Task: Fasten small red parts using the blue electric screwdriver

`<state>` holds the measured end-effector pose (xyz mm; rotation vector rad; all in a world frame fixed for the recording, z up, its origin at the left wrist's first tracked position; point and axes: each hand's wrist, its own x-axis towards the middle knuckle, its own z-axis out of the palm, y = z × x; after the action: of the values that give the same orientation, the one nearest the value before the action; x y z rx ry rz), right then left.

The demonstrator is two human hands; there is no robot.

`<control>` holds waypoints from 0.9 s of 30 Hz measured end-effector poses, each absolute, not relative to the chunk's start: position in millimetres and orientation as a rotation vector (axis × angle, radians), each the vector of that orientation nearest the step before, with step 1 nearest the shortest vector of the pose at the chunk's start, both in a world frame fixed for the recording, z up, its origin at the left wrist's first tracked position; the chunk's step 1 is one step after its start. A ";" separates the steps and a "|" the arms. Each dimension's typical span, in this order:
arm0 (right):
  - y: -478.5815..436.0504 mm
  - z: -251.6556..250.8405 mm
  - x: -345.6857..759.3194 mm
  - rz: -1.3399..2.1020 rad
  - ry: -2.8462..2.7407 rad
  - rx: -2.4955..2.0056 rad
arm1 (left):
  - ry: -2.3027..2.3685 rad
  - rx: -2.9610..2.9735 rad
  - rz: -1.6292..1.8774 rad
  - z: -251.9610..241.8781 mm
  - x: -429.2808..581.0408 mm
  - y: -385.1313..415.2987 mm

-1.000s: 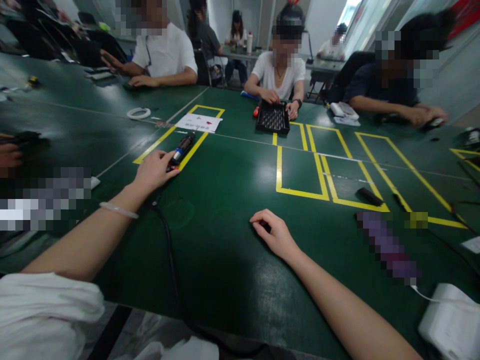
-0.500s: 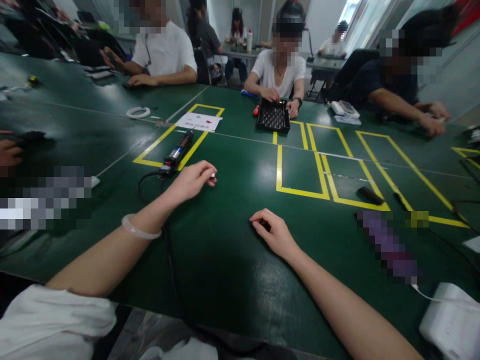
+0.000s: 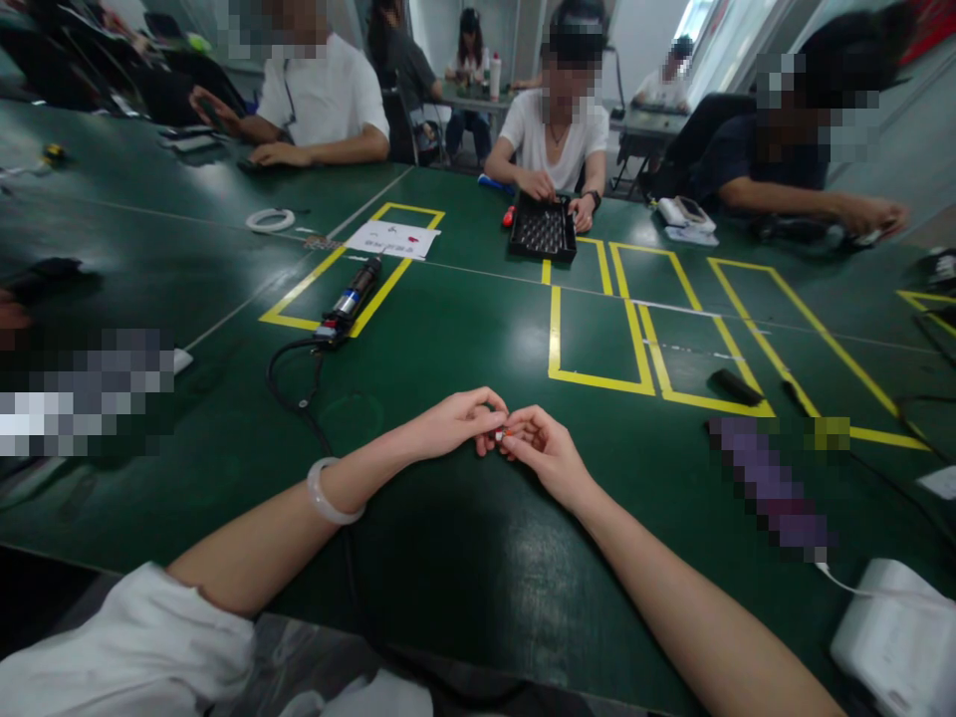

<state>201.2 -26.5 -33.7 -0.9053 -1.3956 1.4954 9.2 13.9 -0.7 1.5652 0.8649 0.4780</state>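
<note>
My left hand [image 3: 472, 420] and my right hand [image 3: 544, 443] meet above the green table [image 3: 433, 558], fingertips touching or nearly so. Between them shows a small white piece with a bit of red and orange [image 3: 500, 435], too small to name. The left fingers are pinched on it. My right thumb and fingers also close around its orange side, so both hands appear to grip it. Beyond my left forearm lies a dark cylindrical tool with a silver and blue band [image 3: 353, 296], its black cable [image 3: 275, 373] running toward me.
Yellow tape rectangles [image 3: 601, 383] mark the table. A white paper [image 3: 393, 240] lies at the back left, near a white ring [image 3: 270, 220]. Across the table a person handles a black tray [image 3: 544, 231]. At right are a black cylinder [image 3: 736, 388] and a white charger [image 3: 896, 622].
My left hand has moved right and nearer to me, carrying the small white piece to my right hand. The right hand has stayed about in place and its fingers now close on the piece.
</note>
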 end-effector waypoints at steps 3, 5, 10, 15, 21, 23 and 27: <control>-27.7 -36.0 201.3 1.374 -1.454 -0.932 | 0.856 1.518 0.477 1.2 8.7 13.3; -28.2 -37.1 201.7 1.276 -1.528 -0.955 | 0.829 1.550 0.482 4.2 8.3 11.5; -27.0 -38.5 203.1 1.170 -1.601 -0.971 | 0.900 1.726 0.521 7.8 5.9 7.7; -25.8 -38.8 204.9 1.151 -1.625 -0.992 | 0.892 2.002 0.542 11.7 5.9 4.7; -25.7 -37.6 205.6 1.130 -1.633 -1.025 | 1.194 2.327 0.600 23.6 -26.9 30.5; -25.7 -37.3 205.7 1.128 -1.652 -1.024 | 1.525 2.422 0.632 22.6 -55.8 49.7; -25.3 -36.5 205.8 1.117 -1.686 -1.016 | 2.213 2.252 0.542 12.3 -122.9 83.4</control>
<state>205.8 -25.3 -36.5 -1.0161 -1.6861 1.1173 -122.9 83.4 12.3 2.2520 2.2135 0.5422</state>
